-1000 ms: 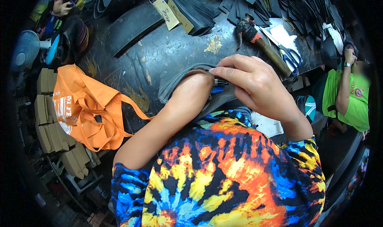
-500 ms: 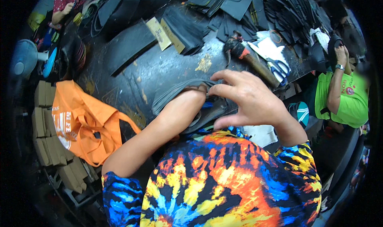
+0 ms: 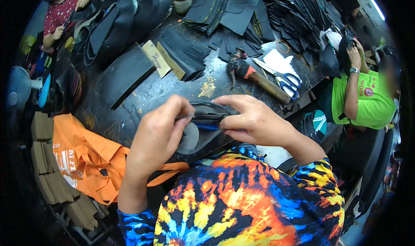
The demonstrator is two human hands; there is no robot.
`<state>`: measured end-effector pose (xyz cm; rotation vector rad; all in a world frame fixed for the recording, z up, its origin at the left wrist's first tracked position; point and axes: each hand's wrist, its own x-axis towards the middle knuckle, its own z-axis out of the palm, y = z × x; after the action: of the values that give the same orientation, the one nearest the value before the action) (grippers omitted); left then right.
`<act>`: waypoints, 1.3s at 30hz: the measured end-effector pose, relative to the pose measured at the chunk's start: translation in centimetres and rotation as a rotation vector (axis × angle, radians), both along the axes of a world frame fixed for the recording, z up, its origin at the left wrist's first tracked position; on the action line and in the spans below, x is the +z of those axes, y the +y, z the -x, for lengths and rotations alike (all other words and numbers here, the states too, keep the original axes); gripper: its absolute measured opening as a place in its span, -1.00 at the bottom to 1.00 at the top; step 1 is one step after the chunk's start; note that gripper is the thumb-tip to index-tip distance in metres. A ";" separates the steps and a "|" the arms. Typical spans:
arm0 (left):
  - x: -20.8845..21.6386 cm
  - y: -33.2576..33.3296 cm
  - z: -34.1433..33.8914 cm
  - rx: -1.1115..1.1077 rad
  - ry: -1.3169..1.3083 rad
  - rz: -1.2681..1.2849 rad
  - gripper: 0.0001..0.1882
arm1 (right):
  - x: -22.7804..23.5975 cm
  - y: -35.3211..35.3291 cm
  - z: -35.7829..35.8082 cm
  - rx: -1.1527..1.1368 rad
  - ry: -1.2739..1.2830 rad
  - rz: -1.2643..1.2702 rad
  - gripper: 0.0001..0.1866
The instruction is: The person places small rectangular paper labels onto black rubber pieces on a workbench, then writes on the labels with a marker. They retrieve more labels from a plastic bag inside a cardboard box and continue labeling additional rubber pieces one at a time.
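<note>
At the table's near edge, both my hands hold a folded dark grey, leather-like piece (image 3: 208, 110) with several layered edges. My left hand (image 3: 162, 129) pinches its left end between thumb and fingers. On its right end, my right hand (image 3: 255, 120) grips with thumb and forefinger. A rounded grey flap (image 3: 189, 139) hangs below my left thumb. Something blue (image 3: 208, 127) shows under the layers, too covered to name. The fingertips' inner sides are partly hidden.
On the black table (image 3: 142, 101) lie a hammer (image 3: 259, 75), blue-handled scissors (image 3: 290, 84), white paper (image 3: 281, 61) and stacks of black sheets (image 3: 183, 53). An orange bag (image 3: 86, 155) sits at left beside cardboard boxes (image 3: 47, 151). A co-worker in green (image 3: 361, 95) sits at right.
My left hand has drawn back from over the grey stack and now pinches the folded piece. My right hand, empty and spread before, has closed on its right end.
</note>
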<state>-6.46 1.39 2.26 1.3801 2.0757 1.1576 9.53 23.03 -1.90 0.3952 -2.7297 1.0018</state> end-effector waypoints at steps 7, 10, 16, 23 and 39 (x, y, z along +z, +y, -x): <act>-2.6 -0.5 1.9 0.242 -0.603 -0.594 -0.82 | -1.1 -0.2 1.6 -0.137 -0.084 0.144 -0.69; -3.3 -2.1 3.5 0.322 -0.660 -0.896 -0.79 | -2.1 -0.2 2.4 -0.124 -0.067 0.279 -0.75; -4.7 -7.1 4.5 0.582 -0.660 -0.952 -0.68 | -0.6 5.1 1.2 -0.637 0.200 0.787 -0.86; -8.5 -7.5 3.8 0.804 -0.779 -0.668 -0.66 | -3.8 20.7 -3.1 -0.768 0.459 1.001 -0.67; -10.2 3.4 0.9 0.537 -1.101 -0.710 -0.72 | -0.6 4.3 5.5 -0.250 -0.081 0.352 -0.37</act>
<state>-7.37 4.81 -7.92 0.1255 1.2209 2.3086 4.06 27.31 -2.55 -0.0453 -2.5128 1.4114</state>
